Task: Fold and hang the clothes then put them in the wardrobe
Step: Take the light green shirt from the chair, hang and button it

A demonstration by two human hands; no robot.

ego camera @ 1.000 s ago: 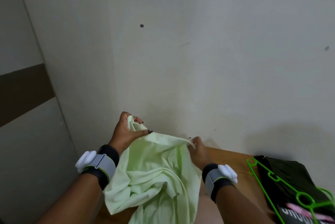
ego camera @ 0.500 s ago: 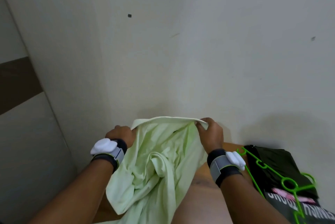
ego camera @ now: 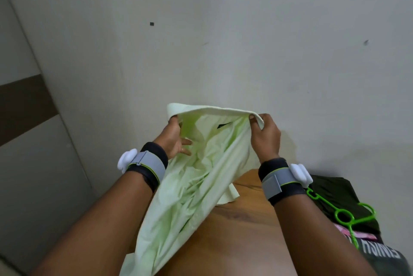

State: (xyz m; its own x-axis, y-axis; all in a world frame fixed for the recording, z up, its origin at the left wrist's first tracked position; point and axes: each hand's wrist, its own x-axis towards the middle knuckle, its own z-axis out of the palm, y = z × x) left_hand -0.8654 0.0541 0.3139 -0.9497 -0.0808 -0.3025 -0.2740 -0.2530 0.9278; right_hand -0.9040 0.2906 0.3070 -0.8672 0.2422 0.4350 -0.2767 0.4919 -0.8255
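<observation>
Above the wood-grain worktop [ego camera: 250, 188], a creased pale-green garment [ego camera: 201, 175] is pinched along its edge by the left hand [ego camera: 176, 139] and the right hand [ego camera: 264, 135].

Counter [ego camera: 241, 220]: brown wood-grain top, set against a pale wall [ego camera: 245, 41] at its far edge.

Lying on it:
- Pale green garment [ego camera: 192, 186]: only its lower folds reach the left part of the top, and one flap lies flat near the far edge.
- Dark garment [ego camera: 335, 193]: crumpled heap at the right end, near the wall.
- Green hanger [ego camera: 342, 215]: plastic, lying across the dark heap.
- Pink cloth [ego camera: 357, 234]: a strip showing beneath the hanger.
- Black garment with white lettering [ego camera: 380, 255]: nearest the right edge, partly cut off from view.
</observation>
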